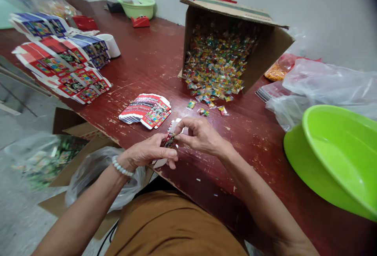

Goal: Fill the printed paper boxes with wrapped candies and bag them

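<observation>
My left hand [149, 152], with a white beaded bracelet [122, 166] on its wrist, and my right hand [200, 136] meet over the table's front edge. Both pinch a small red printed paper box [170, 140], partly folded and mostly hidden by my fingers. A stack of flat red printed box blanks [145, 110] lies just beyond my hands. Several loose wrapped sweets [203, 111] sit a little farther on, spilling from a tipped cardboard carton [235, 44] heaped with colourful wrapped sweets [218, 57].
A worn red wooden table [235, 146] holds rows of printed boxes [61, 55] at left, a bright green plastic basin [338, 156] at right, and a clear plastic bag [324, 87]. Behind stand a pale green bowl [136, 7] and a red tape dispenser [140, 21]. A plastic bag [100, 177] and cardboard [79, 205] lie at the lower left.
</observation>
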The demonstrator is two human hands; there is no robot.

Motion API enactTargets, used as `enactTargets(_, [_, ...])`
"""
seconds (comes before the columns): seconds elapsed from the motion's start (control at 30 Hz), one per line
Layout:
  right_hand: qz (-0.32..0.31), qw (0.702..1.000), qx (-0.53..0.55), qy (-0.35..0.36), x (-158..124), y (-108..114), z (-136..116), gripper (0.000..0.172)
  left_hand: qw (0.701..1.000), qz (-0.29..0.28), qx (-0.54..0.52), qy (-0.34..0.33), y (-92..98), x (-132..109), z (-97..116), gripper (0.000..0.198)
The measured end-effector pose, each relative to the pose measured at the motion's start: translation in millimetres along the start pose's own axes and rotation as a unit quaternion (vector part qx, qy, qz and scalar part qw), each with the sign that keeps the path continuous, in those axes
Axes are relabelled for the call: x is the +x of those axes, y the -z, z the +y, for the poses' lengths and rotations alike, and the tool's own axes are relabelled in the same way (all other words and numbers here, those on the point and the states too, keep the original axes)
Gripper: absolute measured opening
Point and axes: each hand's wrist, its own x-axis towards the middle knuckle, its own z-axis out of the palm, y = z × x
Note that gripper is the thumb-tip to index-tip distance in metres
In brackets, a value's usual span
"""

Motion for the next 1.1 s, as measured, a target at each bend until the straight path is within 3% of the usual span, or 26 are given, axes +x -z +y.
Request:
enactTargets(0.1, [-0.033, 0.998, 0.057, -0.019, -3, 2, 3, 0.006, 1.0, 0.019, 0.004, 0.008, -3.8, -4, 1, 0.036])
enactTargets(0.17, [-0.038, 0.997, 0.07, -0.018, -5, 2, 5, 0.015, 1.0, 0.027, 0.011, 0.011, -6.2, -6, 3, 0.034])
enactTargets(0.4, [-0.028, 1.0, 0.009, 0.009, -9, 1, -2, 0.039, 0.997, 0.051, 0.049, -0.009, -9.3, -8, 0, 0.031])
enactTargets(0.6, [-0.128, 0.99, 0.04, 0.053, -8, 6, -7, 0.071, 0.996, 0.043, 0.07, 0.027, -8.6, -8, -8, 0.035])
enactTargets(0.77, [-0.178, 0.982, 0.027, 0.061, -14, -2, -13, 0.076, 0.986, 0.076, 0.14, 0.038, -9.9, -3, -7, 0.029])
enactTargets(0.93, [-0.132, 0.99, 0.045, 0.027, -20, -3, -13, 0.092, 0.989, 0.076, 0.128, 0.008, -9.4, 1, -3, 0.033])
enactTargets(1.1, [0.04, 0.991, 0.101, -0.072, -25, -13, 5, 0.085, 0.989, 0.144, 0.026, 0.002, -17.2, 0, -9, 0.028])
